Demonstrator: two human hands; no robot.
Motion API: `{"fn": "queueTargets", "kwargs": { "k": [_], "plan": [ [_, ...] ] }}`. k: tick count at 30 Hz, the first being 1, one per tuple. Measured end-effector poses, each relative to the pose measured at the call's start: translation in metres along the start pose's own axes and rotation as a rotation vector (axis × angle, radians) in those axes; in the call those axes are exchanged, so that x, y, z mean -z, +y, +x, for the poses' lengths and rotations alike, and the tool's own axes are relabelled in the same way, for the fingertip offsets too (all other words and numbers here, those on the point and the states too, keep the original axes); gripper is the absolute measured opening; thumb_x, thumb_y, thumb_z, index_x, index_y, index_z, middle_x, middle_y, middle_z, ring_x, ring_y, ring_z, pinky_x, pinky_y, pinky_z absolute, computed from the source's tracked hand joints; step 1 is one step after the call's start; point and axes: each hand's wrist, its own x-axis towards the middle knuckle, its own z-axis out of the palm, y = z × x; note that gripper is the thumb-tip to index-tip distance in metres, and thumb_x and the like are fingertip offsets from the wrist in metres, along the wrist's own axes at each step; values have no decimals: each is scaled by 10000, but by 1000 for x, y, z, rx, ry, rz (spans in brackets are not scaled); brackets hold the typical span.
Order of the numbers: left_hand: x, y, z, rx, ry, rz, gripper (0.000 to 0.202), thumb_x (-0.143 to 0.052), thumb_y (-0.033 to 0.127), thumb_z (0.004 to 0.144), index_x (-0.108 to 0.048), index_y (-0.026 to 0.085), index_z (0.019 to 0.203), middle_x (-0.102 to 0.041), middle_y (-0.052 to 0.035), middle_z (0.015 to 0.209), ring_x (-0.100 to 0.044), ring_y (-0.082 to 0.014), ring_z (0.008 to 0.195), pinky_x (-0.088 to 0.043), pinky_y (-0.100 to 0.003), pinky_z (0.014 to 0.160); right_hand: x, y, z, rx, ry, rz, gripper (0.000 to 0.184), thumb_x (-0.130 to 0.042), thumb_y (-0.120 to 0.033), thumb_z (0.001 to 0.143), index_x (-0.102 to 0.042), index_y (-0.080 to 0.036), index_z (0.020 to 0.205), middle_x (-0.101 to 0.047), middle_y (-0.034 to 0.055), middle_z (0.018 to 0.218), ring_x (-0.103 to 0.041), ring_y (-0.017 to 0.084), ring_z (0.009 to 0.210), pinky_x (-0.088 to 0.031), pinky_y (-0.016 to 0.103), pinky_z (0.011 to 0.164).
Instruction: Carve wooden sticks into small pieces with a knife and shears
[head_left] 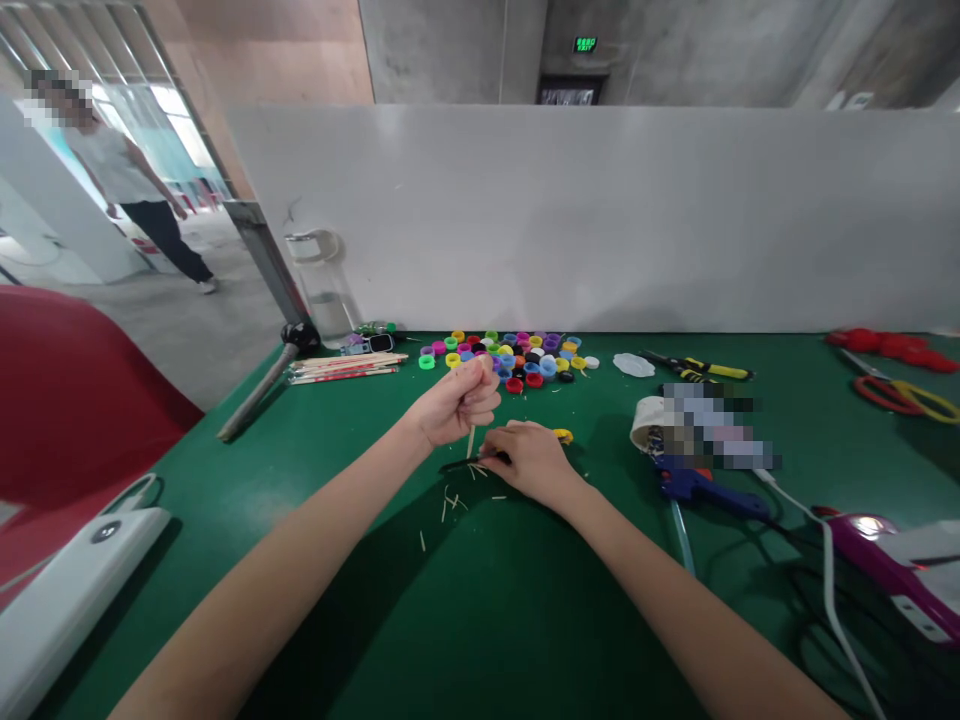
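My left hand (pixel 461 402) is closed in a fist around a thin pale wooden stick (pixel 471 441), whose lower end points down at the table. Just below and to the right, my right hand (pixel 531 462) grips a knife with a dark blade (pixel 457 464) pointing left. A yellow end (pixel 562 436) shows beyond its knuckles. The blade lies across the lower part of the stick, seemingly touching it. Thin wood shavings (pixel 452 500) are scattered on the green table beneath both hands.
Colourful bottle caps (pixel 533 380) lie behind my hands, with bundled wooden sticks (pixel 345 368) to their left. A blue glue gun (pixel 709 492), pliers (pixel 701 368), scissors (pixel 892 393) and cables are on the right. A white power strip (pixel 90 590) sits front left; a person (pixel 124 170) walks beyond.
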Motion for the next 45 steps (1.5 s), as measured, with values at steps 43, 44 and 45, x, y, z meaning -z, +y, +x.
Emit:
{"fn": "queueTargets", "kwargs": {
  "k": [43, 44, 45],
  "plan": [
    [6, 7, 1, -51, 93, 13, 296, -602, 391, 825, -480, 159, 688, -305, 77, 529, -254, -32, 402, -219, -136, 382, 8, -1, 2, -68, 110, 50, 84, -597, -296, 832, -652, -235, 848, -693, 4, 830, -577, 174, 802, -380, 280, 649],
    [7, 7, 1, -55, 96, 15, 300, -599, 394, 827, -476, 160, 685, -300, 77, 529, -254, -33, 403, -220, -137, 383, 9, -1, 2, -71, 102, 59, 75, -608, -297, 824, -651, -239, 847, -694, 0, 830, -581, 174, 806, -377, 276, 640],
    [7, 7, 1, -58, 99, 15, 303, -596, 396, 828, -472, 160, 683, -294, 78, 528, -252, -33, 404, -220, -136, 384, 10, 0, 3, -72, 93, 67, 71, -617, -298, 818, -649, -243, 849, -695, -5, 832, -584, 174, 813, -375, 273, 635]
  ]
}}
